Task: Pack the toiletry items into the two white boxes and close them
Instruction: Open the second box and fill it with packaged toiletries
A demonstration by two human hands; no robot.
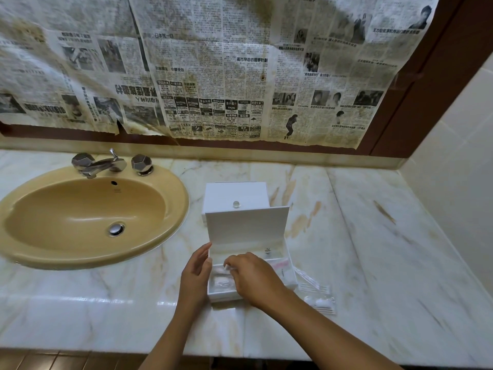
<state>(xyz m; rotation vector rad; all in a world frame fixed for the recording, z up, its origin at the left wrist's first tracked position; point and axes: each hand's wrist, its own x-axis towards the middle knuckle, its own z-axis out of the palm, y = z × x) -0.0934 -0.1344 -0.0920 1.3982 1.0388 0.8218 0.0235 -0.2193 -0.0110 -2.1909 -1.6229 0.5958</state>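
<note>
Two white boxes stand on the marble counter. The far box (236,194) is closed, with a small clear knob on its lid. The near box (289,273) is open, its lid (246,227) standing upright. Clear-wrapped toiletry packets (221,280) lie inside it. My left hand (196,268) rests against the near box's left wall, fingers straight. My right hand (250,276) reaches into the box with curled fingers, pinching a clear packet (218,268). Two more clear packets, one with cotton swabs (320,303), lie on the counter right of the box.
A tan oval sink (88,217) with a chrome tap (101,165) sits to the left. Newspaper (213,62) covers the wall behind. A tiled side wall (458,169) closes the right. The counter's front edge (240,353) runs just below my forearms.
</note>
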